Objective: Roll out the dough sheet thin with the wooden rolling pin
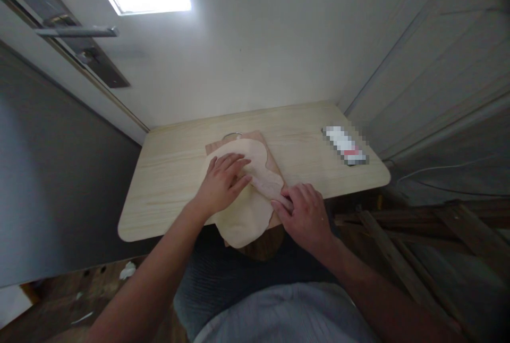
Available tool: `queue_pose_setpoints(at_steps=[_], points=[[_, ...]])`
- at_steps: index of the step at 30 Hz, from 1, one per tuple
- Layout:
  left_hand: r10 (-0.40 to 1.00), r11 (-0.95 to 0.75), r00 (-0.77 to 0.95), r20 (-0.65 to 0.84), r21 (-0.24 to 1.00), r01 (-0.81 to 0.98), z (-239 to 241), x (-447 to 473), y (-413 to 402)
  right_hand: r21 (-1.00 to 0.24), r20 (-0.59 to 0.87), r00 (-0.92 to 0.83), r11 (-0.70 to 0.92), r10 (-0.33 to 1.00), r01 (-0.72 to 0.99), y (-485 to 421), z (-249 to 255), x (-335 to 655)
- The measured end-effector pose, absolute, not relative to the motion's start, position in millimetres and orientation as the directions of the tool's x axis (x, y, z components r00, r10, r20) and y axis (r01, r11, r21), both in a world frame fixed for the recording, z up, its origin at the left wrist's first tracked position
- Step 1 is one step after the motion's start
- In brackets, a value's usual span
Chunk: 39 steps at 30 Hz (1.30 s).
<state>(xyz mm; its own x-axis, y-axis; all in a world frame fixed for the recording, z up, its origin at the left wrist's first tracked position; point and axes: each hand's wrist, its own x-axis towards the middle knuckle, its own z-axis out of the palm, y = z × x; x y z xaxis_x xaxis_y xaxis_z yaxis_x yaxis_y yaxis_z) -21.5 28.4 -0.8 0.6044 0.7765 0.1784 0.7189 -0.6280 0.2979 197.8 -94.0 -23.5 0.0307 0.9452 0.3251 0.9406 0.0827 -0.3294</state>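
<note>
Both palms down on the rolling pin (pixel 266 183) over the dough (pixel 244 221): left hand (pixel 221 186) flat, grip open; right hand (pixel 306 218) likewise.

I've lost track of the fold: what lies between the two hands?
In the head view, a folded ridge of the cream sheet runs between the left hand and the right hand, on the wooden board; both hands touch it.

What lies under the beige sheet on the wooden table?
A brown board: its far corner and right edge show, with a metal ring behind. The sheet, the left hand flat on it and the right hand at its fold cover the rest.
</note>
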Motion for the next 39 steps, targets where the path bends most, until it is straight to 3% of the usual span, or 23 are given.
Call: queue_pose_setpoints(at_steps=[17, 39], points=[[0.728, -0.685, 0.665, 0.166, 0.144, 0.714, -7, 36, 72, -0.415, 0.311, 0.044, 0.094, 0.95, 0.905, -85, -33, 205], [0.668, -0.744, 0.719, 0.193, 0.169, 0.646, -10, 85, 97, -0.448, 0.337, 0.035, 0.128, 0.941, 0.885, -83, -39, 223]])
